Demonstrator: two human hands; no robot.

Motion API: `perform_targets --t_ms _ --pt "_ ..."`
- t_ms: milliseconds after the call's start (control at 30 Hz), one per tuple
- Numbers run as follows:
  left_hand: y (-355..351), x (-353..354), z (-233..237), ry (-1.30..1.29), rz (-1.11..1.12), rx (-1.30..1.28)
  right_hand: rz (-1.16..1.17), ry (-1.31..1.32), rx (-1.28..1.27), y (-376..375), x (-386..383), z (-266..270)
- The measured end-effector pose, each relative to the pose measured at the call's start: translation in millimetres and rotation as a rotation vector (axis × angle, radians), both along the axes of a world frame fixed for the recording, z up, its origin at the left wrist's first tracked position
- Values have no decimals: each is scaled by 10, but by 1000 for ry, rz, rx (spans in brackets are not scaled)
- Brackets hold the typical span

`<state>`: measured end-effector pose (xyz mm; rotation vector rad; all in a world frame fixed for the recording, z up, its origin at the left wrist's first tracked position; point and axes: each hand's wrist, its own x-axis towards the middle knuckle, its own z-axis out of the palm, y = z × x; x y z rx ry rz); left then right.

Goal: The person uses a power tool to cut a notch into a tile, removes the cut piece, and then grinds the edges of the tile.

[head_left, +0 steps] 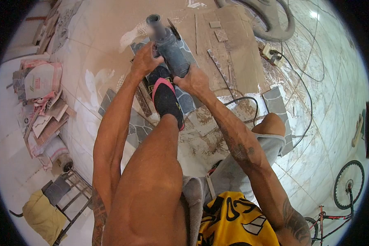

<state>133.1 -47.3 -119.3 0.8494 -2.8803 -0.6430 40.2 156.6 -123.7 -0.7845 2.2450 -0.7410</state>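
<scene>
A dusty grey-blue angle grinder [174, 55] lies across a patterned grey tile [187, 102], its thin disc [174, 29] standing edge-on at the far right side. My right hand [194, 81] is wrapped round the near end of the grinder's body. My left hand [145, 61] is closed against the grinder's left side near its head; its fingertips are partly hidden. A short open tube [153, 19] sticks up at the grinder's far end, partly blurred. My foot in a black sock and pink-strapped flip-flop [167, 98] presses on the tile just below the hands.
Cardboard [246, 65] with tile offcuts [220, 35] lies to the right. A power socket block [271, 54] and black cable [305, 86] run along the floor. Torn sacks [39, 82] and scraps lie left, a metal frame [76, 186] lower left, a bicycle [348, 184] lower right.
</scene>
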Motion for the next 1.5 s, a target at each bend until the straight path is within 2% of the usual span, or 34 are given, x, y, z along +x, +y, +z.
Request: perform_targets --t_ms 333,433,533,633,733,767,867,1000,1067,1167,1333,1467,1500 --pt "-6 -3 163 20 -48 54 3 19 -27 -4 -6 -43" --pt "78 -18 -27 77 114 142 -7 22 -34 -5 15 -38" --pt "172 -130 -254 135 233 -65 -2 9 -27 -7 -1 -53" --pt "239 -160 -297 75 514 645 -3 24 -63 2 23 -70" --pt "580 -329 -132 34 448 636 4 9 -48 12 10 -48" --pt "651 -368 -33 58 457 844 11 -2 -31 10 0 -28" --pt "687 -427 -425 12 516 650 27 21 -44 15 2 -59" --pt "703 -439 -469 34 565 623 21 44 -33 13 12 -67" --pt "766 -441 -479 79 585 529 27 36 -33 7 3 -61" --pt "853 -476 -276 51 623 498 17 18 -48 8 5 -54" --pt "788 -438 -332 39 550 541 17 30 -69 27 6 -126" --pt "637 -125 -395 128 540 755 19 0 -83 83 -32 -28" --pt "531 -11 -359 173 420 832 2 1 -110 91 -54 -7"
